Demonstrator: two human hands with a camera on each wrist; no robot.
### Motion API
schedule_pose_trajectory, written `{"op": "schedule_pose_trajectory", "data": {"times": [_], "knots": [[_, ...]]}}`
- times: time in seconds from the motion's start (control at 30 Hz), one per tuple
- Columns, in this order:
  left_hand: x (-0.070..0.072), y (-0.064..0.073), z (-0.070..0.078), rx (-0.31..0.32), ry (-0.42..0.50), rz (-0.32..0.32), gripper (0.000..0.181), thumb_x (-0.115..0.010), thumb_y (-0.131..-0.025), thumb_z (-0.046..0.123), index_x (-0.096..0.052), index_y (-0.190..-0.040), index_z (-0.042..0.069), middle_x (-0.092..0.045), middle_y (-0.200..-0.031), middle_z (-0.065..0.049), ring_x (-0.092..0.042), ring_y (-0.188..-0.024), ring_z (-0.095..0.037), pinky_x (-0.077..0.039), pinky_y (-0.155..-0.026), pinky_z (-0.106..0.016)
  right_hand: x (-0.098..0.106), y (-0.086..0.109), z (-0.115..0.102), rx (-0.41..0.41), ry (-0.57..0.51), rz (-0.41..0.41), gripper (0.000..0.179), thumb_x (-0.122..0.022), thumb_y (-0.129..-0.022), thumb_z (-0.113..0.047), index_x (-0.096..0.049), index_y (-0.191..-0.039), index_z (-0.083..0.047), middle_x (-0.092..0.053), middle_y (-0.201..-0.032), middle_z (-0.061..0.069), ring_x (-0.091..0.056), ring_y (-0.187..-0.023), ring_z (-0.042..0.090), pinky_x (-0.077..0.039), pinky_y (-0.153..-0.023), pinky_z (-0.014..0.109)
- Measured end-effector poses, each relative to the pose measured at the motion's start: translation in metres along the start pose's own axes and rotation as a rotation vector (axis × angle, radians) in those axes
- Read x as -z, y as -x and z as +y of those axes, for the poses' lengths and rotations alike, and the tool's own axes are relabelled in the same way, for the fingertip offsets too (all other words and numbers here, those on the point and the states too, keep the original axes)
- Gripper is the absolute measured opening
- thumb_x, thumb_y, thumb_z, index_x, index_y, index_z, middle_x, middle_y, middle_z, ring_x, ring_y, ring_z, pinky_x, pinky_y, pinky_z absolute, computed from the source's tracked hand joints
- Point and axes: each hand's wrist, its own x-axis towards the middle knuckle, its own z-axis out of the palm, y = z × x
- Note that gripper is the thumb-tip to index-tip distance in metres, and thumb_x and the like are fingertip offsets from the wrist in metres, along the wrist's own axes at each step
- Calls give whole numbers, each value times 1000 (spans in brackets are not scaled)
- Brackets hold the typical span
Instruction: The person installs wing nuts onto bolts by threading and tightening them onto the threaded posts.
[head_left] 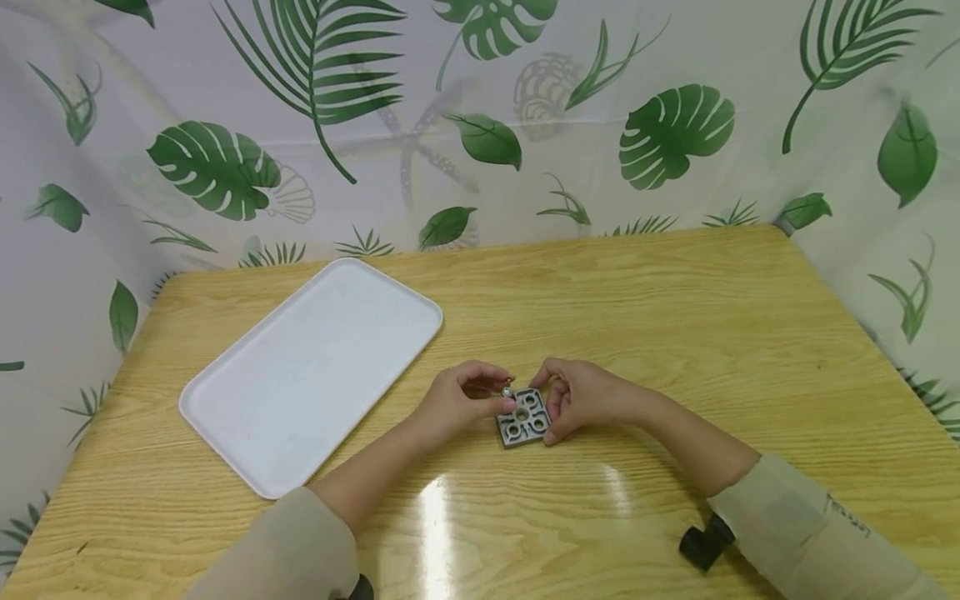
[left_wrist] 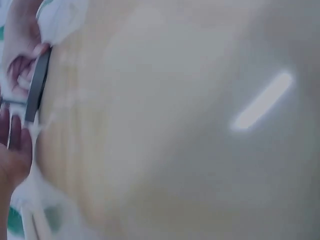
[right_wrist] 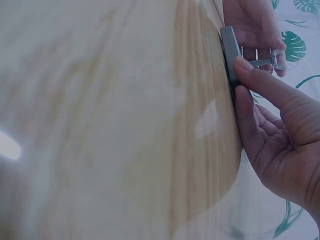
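Note:
A small square grey metal plate with several round holes rests on the wooden table. My right hand grips its right side, with the thumb on one face and curled fingers at the edge. A metal wing screw stands up from the plate's upper face; in the head view its head shows at the plate's far left corner. There my left hand pinches around the screw's head with thumb and fingers. The left wrist view catches only the plate's dark edge, the screw's shank and part of both hands.
A white rectangular tray lies slantwise on the table to the left of my hands. Wooden tabletop extends behind and to the right of the plate. Leaf-patterned cloth hangs along the back and both sides.

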Motion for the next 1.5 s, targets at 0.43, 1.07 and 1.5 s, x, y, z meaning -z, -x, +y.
{"op": "schedule_pose_trajectory", "data": {"times": [0.43, 1.07, 1.5], "knots": [[38, -36, 13, 7, -93, -570, 34, -62, -92, 10, -59, -124, 1, -60, -125, -11, -56, -114, -15, -45, -96, -28, -1, 0, 2, -4, -26, -11, 65, -85, -67, -8, -47, -117, 4, -62, -76, 6, -59, -61, 14, -53, -57, 26], [-11, 8, -4, -12, 35, 39, 42, -78, -78, 15, -61, -116, 7, -62, -118, -6, -57, -112, -20, -43, -99, -35, -1, 0, 0, -10, -2, 6, 65, -85, -65, -7, -47, -117, 4, -61, -74, 5, -57, -61, 14, -52, -57, 26], [-28, 13, -11, -84, 22, 270, 25, -77, -80, 18, -67, -100, 6, -64, -102, -6, -59, -95, -14, -49, -85, -25, -1, 0, -1, 6, -4, 6, 64, -84, -65, -5, -47, -116, 5, -60, -73, 5, -57, -61, 14, -51, -57, 24]]}}
